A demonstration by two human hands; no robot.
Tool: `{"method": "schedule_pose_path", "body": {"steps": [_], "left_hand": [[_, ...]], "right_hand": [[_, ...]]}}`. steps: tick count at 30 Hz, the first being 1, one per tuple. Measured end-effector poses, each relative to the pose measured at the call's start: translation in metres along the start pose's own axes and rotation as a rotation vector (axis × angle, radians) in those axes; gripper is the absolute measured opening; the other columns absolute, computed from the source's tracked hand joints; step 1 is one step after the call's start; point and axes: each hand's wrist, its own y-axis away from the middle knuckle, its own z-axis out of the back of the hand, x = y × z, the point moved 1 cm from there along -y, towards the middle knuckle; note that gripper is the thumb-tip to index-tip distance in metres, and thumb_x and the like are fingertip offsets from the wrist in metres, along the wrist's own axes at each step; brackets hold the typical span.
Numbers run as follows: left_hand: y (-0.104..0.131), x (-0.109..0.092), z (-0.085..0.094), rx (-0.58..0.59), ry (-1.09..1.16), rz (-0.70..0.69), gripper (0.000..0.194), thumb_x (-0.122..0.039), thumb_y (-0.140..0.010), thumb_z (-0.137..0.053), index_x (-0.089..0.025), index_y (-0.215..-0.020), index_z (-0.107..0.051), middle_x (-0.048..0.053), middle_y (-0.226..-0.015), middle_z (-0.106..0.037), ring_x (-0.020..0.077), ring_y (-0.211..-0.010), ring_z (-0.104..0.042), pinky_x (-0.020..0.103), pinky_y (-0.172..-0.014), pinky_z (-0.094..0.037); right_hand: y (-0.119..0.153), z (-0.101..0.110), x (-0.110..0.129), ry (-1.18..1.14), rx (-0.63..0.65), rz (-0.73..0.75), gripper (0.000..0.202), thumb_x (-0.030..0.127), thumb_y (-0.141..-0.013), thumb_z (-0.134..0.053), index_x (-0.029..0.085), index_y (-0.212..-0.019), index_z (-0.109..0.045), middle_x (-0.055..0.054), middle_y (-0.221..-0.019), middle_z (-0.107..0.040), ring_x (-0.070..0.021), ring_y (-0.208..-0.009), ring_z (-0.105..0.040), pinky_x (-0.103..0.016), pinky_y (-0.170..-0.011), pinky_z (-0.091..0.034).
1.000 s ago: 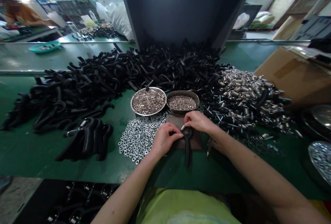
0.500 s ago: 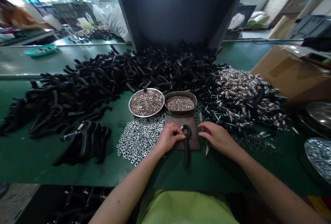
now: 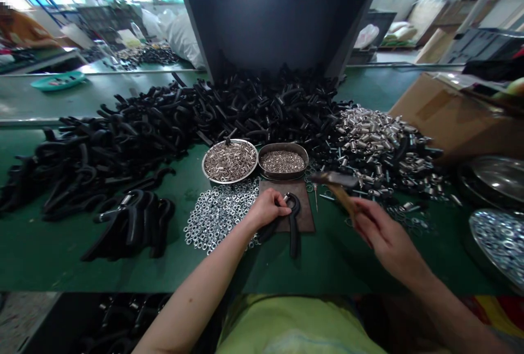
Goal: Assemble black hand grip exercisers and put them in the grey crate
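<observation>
On a brown metal plate point(image 3: 305, 217) lies a black curved handle point(image 3: 293, 228) with a small spring at its top. My left hand point(image 3: 270, 208) pinches the handle's upper end. My right hand point(image 3: 370, 223) is wrapped round the wooden grip of a hammer point(image 3: 338, 182), held above the table to the right of the plate; the hammer is slightly blurred. A thin pointed tool point(image 3: 315, 198) lies by the plate's right edge. Behind the plate stand a round dish of pins point(image 3: 230, 162) and an oval tin of small metal pieces point(image 3: 284, 161).
Washers point(image 3: 216, 215) are spread left of the plate. Black handles point(image 3: 135, 125) form a large heap before a grey bin point(image 3: 282, 27). Springs point(image 3: 372, 130) and screws lie at the right, near a cardboard box point(image 3: 446, 114). A person point(image 3: 24, 29) is at the far left.
My right hand has moved right and now holds the hammer, raised off the table. The pointed tool now lies beside the plate. My left hand remains at the handle's upper end.
</observation>
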Motion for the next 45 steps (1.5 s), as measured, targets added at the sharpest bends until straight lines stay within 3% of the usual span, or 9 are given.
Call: {"method": "schedule_pose_path", "body": {"steps": [3, 8, 13, 20, 27, 30, 35, 40, 45], "left_hand": [[-0.001, 0.002, -0.001, 0.006, -0.006, 0.008, 0.014, -0.024, -0.061, -0.071, -0.016, -0.057, -0.061, -0.003, -0.061, -0.059, 0.0116, -0.058, -0.052, 0.023, -0.055, -0.036], [-0.003, 0.003, -0.001, -0.012, -0.026, -0.004, 0.016, -0.027, -0.06, -0.072, -0.016, -0.056, -0.06, -0.003, -0.056, -0.058, 0.0115, -0.054, -0.051, 0.022, -0.051, -0.035], [-0.003, 0.003, 0.0, -0.006, -0.054, -0.004, 0.017, -0.026, -0.06, -0.072, -0.016, -0.055, -0.059, -0.003, -0.059, -0.057, 0.0121, -0.057, -0.051, 0.023, -0.055, -0.037], [0.003, -0.001, -0.001, -0.081, -0.159, -0.057, 0.015, -0.025, -0.063, -0.073, -0.017, -0.065, -0.059, 0.0, -0.081, -0.056, 0.0149, -0.076, -0.052, 0.026, -0.07, -0.04], [0.053, 0.007, -0.015, -0.524, -0.433, -0.179, 0.037, -0.031, -0.066, -0.074, -0.018, -0.094, -0.053, 0.01, -0.114, -0.05, 0.0272, -0.107, -0.046, 0.04, -0.089, -0.038], [0.068, 0.014, -0.022, -0.454, -0.477, -0.154, 0.018, -0.031, -0.079, -0.061, -0.019, -0.087, -0.052, 0.007, -0.091, -0.055, 0.0242, -0.089, -0.052, 0.037, -0.078, -0.042], [0.067, 0.019, -0.026, -0.368, -0.529, -0.106, 0.008, -0.027, -0.083, -0.052, -0.019, -0.08, -0.05, 0.008, -0.083, -0.057, 0.0235, -0.079, -0.054, 0.035, -0.069, -0.042], [0.064, 0.017, -0.022, -0.335, -0.571, -0.112, 0.009, -0.028, -0.083, -0.052, -0.019, -0.082, -0.051, 0.008, -0.086, -0.059, 0.0228, -0.081, -0.055, 0.033, -0.071, -0.042], [0.061, 0.009, -0.019, -0.276, -0.622, 0.0, 0.016, -0.031, -0.078, -0.057, -0.018, -0.087, -0.055, 0.008, -0.088, -0.062, 0.0221, -0.081, -0.058, 0.031, -0.069, -0.042]], "right_hand": [[-0.016, -0.012, 0.023, -0.087, -0.177, 0.162, 0.037, 0.034, -0.093, -0.033, 0.025, -0.128, -0.042, -0.005, -0.083, -0.065, -0.0158, -0.064, -0.063, -0.026, -0.053, -0.049], [-0.037, -0.038, 0.014, 0.193, 0.178, 0.149, 0.032, 0.029, -0.091, -0.036, 0.024, -0.116, -0.055, -0.008, -0.103, -0.069, -0.0241, -0.087, -0.067, -0.036, -0.074, -0.052], [-0.036, -0.03, 0.022, 0.13, -0.038, 0.196, 0.04, 0.028, -0.094, -0.031, 0.024, -0.132, -0.041, -0.009, -0.118, -0.063, -0.0221, -0.099, -0.064, -0.032, -0.079, -0.05], [-0.039, -0.055, -0.013, 0.369, 0.223, 0.068, 0.034, 0.028, -0.094, -0.032, 0.023, -0.122, -0.051, -0.007, -0.097, -0.071, -0.0241, -0.081, -0.069, -0.032, -0.066, -0.051], [-0.008, -0.009, 0.035, 0.09, -0.066, 0.226, 0.038, 0.029, -0.093, -0.036, 0.029, -0.129, -0.046, -0.005, -0.093, -0.07, -0.0198, -0.074, -0.068, -0.03, -0.06, -0.054], [0.005, -0.016, 0.03, 0.071, -0.201, 0.334, 0.036, 0.028, -0.091, -0.036, 0.025, -0.124, -0.05, -0.005, -0.075, -0.069, -0.0195, -0.061, -0.066, -0.03, -0.053, -0.053], [-0.003, -0.039, 0.02, 0.252, 0.179, 0.242, 0.035, 0.027, -0.089, -0.04, 0.029, -0.122, -0.053, -0.004, -0.099, -0.071, -0.0221, -0.076, -0.07, -0.035, -0.065, -0.057], [-0.002, -0.031, 0.025, 0.185, 0.005, 0.292, 0.04, 0.025, -0.093, -0.032, 0.024, -0.131, -0.043, -0.007, -0.115, -0.066, -0.0207, -0.092, -0.068, -0.033, -0.075, -0.056], [0.0, -0.051, -0.011, 0.344, 0.2, 0.209, 0.039, 0.03, -0.093, -0.031, 0.025, -0.128, -0.049, -0.003, -0.104, -0.071, -0.0226, -0.08, -0.07, -0.034, -0.065, -0.058]]}}
